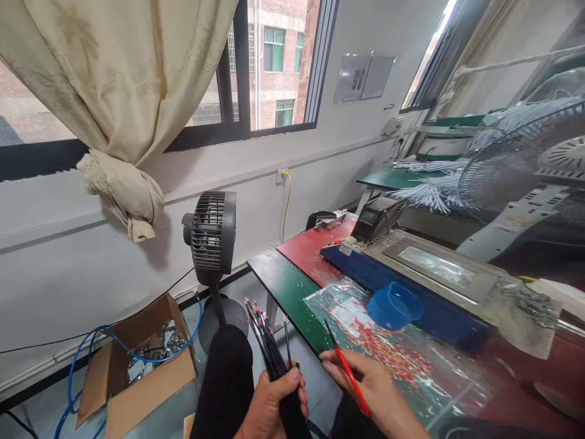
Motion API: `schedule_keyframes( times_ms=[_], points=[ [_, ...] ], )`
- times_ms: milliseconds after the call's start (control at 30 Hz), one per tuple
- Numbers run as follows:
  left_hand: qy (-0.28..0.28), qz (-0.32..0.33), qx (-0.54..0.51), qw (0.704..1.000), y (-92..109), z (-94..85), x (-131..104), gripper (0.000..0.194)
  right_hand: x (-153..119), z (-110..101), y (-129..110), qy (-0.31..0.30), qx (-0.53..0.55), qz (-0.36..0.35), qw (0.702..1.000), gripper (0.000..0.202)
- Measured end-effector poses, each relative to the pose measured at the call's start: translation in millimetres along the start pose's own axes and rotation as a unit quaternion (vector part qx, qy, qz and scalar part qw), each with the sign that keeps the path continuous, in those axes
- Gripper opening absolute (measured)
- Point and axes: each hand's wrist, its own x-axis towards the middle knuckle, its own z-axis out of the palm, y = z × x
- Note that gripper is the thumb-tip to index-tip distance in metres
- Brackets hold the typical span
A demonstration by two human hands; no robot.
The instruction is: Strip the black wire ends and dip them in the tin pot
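My left hand (276, 396) is closed around a bundle of thin black cables (269, 347) with small reddish and metallic tips at their upper ends. One cable (287, 341) stands apart from the others near my thumb. In my right hand (365, 381) is a pair of red-handled tweezers (350, 375), its dark narrow tip pointing up and to the left. The tip is apart from the cables. Beyond my right hand, many small red and yellowish pieces (388, 350) lie scattered on a clear plastic sheet (439, 350).
A blue plastic cup (394, 306) rests by a long blue machine (411, 292) on the green and red table (283, 274). A grey fan (212, 235) stands by the wall. An open cardboard box (150, 396) of metallic parts sits at floor left, a blue hose (150, 358) across it.
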Motion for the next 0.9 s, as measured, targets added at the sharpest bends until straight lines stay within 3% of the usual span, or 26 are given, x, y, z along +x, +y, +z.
schedule_keyframes(
  times_ms=[100,300,367,533,700,900],
  points=[
    [-0.025,-0.002,0.023,0.999,-3,10.7,2,0.042,-1,0,1,-0.019,0.141,0.042,0.989,0.037],
    [-0.134,0.035,0.132,0.982,-10,25.1,7,0.039,-11,4,-11,-0.139,0.298,0.041,0.944,0.033],
    [-0.147,0.034,0.135,0.979,-13,28.6,7,0.039,-15,5,-16,-0.137,0.334,0.074,0.93,0.038],
    [-0.148,0.043,0.133,0.979,-13,39.0,4,0.038,-20,6,-18,-0.064,0.413,0.146,0.897,0.046],
    [-0.118,0.012,0.119,0.986,-12,43.3,3,0.04,-14,-4,-12,-0.06,0.321,0.111,0.938,0.051],
    [-0.083,-0.004,0.111,0.99,-10,41.4,9,0.043,-6,-21,5,-0.095,0.252,0.077,0.96,0.05]
  ],
)
